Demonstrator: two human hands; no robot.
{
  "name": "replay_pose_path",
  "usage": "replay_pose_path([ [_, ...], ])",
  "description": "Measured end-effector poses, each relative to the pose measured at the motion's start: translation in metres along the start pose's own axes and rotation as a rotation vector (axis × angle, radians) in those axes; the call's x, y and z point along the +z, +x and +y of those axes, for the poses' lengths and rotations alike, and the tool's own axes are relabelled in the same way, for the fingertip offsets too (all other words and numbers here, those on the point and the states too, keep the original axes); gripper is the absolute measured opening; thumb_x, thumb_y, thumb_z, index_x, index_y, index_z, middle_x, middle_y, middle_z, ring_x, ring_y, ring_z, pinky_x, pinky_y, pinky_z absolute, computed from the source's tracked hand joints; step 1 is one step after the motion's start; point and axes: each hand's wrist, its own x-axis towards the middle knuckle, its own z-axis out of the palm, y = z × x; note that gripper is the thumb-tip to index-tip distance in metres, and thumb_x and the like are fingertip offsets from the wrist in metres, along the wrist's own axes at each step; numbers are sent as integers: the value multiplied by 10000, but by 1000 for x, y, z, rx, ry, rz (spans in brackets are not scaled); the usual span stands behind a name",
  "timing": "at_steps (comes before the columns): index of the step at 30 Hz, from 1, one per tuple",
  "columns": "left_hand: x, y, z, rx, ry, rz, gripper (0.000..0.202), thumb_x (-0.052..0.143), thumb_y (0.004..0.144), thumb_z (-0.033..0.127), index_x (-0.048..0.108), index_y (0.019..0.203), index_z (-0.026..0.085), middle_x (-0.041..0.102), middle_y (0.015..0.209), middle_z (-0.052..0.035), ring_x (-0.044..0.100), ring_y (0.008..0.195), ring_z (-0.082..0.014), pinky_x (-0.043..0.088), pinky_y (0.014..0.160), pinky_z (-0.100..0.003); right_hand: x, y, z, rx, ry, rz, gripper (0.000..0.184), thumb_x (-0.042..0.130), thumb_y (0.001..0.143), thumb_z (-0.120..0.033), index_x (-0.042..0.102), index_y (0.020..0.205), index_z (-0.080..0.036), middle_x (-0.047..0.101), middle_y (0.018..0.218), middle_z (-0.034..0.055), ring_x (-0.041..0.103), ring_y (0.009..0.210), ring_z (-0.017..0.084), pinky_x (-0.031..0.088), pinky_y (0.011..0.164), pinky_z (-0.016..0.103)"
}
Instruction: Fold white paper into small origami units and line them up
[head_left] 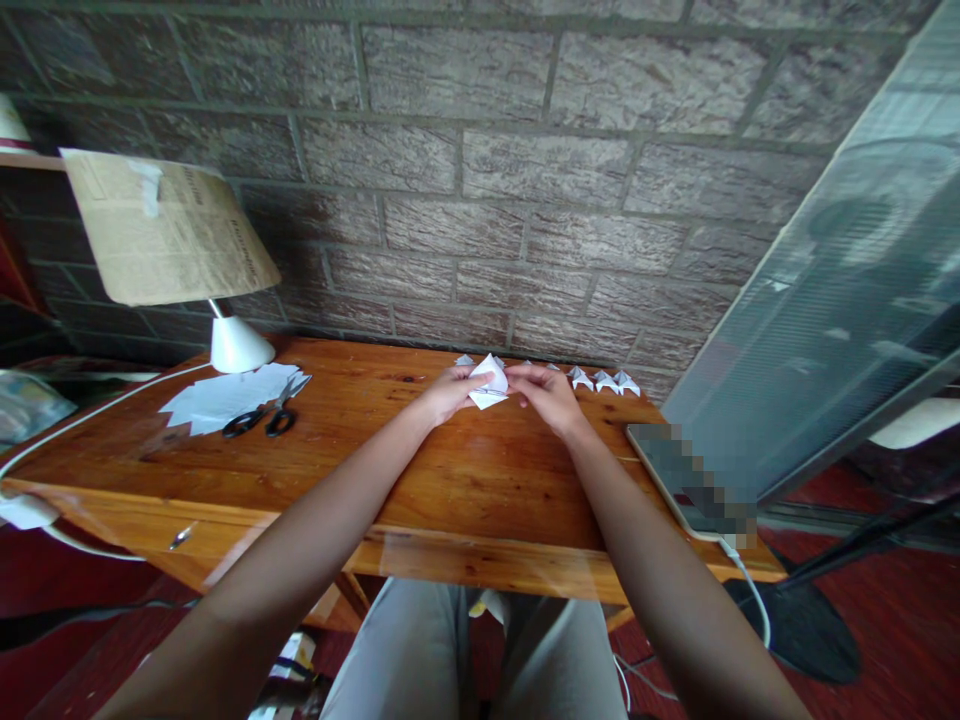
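Note:
A folded piece of white paper [490,386] with a pointed top and faint lines is held up over the middle of the desk. My left hand [452,392] grips its left side, thumb lying across the front. At the right edge, my right hand [549,393] has its fingertips closed on the paper. Behind the hands, small folded paper pieces [604,381] stand in a row along the wall; my hands and the held paper partly hide that row.
On the left of the wooden desk [450,470] lie black-handled scissors [279,420] over loose paper sheets [217,400], before a lamp [176,235]. A tablet-like device [686,480] with a white cable lies at the right edge. A brick wall [465,230] borders the back.

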Motion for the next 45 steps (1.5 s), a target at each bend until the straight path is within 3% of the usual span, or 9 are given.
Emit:
replay_pose_path([
  [6, 1, 0, 1, -13, -63, 19, 417, 862, 555, 321, 711, 889, 123, 733, 880, -93, 671, 756, -162, 514, 783, -293, 0, -2, -5, 4, -38, -21, 318, 717, 677, -412, 736, 890, -177, 738, 856, 58, 650, 755, 169, 435, 523, 212],
  [13, 0, 2, -3, 4, -46, 53, 385, 858, 552, 317, 710, 856, 132, 734, 866, -88, 675, 757, -171, 517, 793, -313, -2, -1, -1, -20, -84, 26, 356, 737, 653, -439, 722, 886, -169, 721, 756, 51, 627, 662, 159, 403, 492, 219],
  [22, 1, 1, -1, 38, 0, 44, 429, 875, 507, 319, 724, 861, 127, 727, 857, -89, 668, 755, -179, 509, 786, -324, -3, -1, 1, -93, -171, 56, 349, 717, 669, -476, 716, 845, -174, 717, 754, 51, 634, 677, 176, 481, 567, 274],
  [33, 4, -2, 0, 43, -58, 49, 418, 876, 508, 294, 723, 858, 126, 730, 872, -89, 673, 769, -184, 511, 798, -330, 1, -4, -1, -73, -192, -5, 437, 649, 719, -587, 713, 861, -179, 726, 793, 62, 653, 676, 186, 460, 489, 244],
  [45, 8, -4, 5, 76, -90, 36, 470, 887, 481, 222, 713, 905, 122, 726, 875, -68, 665, 760, -152, 509, 801, -299, 1, -2, 2, -93, -210, 57, 458, 623, 734, -616, 704, 849, -179, 705, 706, 51, 630, 603, 175, 450, 482, 254],
])
